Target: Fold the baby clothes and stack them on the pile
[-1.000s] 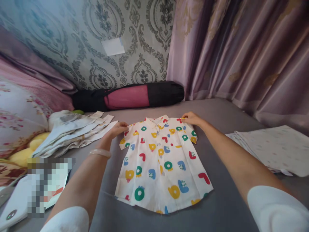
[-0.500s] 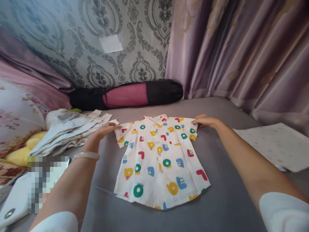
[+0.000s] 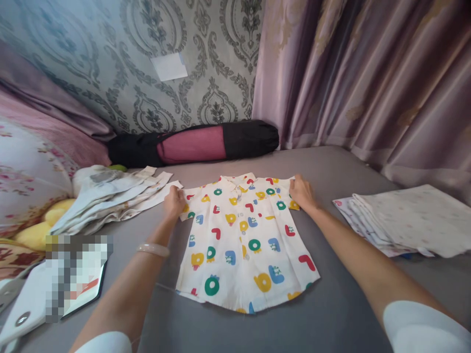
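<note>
A small white short-sleeved shirt [image 3: 239, 245] lies face up and spread flat, its collar pointing away from me. Red, yellow, green and blue letter shapes cover it, and buttons run down the front. My left hand [image 3: 174, 201] is closed on the edge of the left-side sleeve. On the other side, my right hand [image 3: 303, 192] grips the right-side sleeve, with its fingers curled over the cloth. Both hands partly hide the sleeve ends.
Grey sheet [image 3: 275, 328] lies beneath everything. Layered pale clothes [image 3: 117, 196] are at the left, near a phone-like device [image 3: 86, 279], partly pixelated. Folded cloths [image 3: 415, 220] lie at the right. A black and pink rolled bag [image 3: 195, 143] rests against the wall.
Both hands have curled their fingers around the sleeves, which are slightly drawn in. My forearms have shifted inward, uncovering more of the folded cloths and the device.
</note>
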`<state>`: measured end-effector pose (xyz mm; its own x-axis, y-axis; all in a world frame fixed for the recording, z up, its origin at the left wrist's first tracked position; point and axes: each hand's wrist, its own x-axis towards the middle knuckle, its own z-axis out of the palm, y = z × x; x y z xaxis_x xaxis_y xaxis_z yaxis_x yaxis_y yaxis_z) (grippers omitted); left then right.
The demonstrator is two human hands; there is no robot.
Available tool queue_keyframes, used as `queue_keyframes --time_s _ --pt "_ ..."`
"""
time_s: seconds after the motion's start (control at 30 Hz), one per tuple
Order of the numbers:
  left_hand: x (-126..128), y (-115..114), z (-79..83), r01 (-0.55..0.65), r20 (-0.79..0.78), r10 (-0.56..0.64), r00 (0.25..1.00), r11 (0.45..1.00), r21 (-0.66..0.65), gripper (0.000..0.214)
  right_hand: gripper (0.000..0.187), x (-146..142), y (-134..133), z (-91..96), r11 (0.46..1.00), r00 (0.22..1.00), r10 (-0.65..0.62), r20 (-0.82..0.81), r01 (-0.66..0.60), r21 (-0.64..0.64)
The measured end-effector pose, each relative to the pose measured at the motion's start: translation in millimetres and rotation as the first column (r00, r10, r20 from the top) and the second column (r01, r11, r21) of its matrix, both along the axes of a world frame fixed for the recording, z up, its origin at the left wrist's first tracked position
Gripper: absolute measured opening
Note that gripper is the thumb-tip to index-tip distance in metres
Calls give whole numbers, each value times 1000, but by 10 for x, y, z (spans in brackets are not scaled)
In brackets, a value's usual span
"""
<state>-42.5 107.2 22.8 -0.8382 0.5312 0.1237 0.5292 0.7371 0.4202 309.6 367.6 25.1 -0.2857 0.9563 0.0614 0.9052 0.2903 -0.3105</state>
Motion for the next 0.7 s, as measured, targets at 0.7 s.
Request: queue_keyframes --time_s 0.7 --pt "553 -991 125 115 354 -115 928 993 19 38 41 752 -695 28 983 993 91 81 -76 -164"
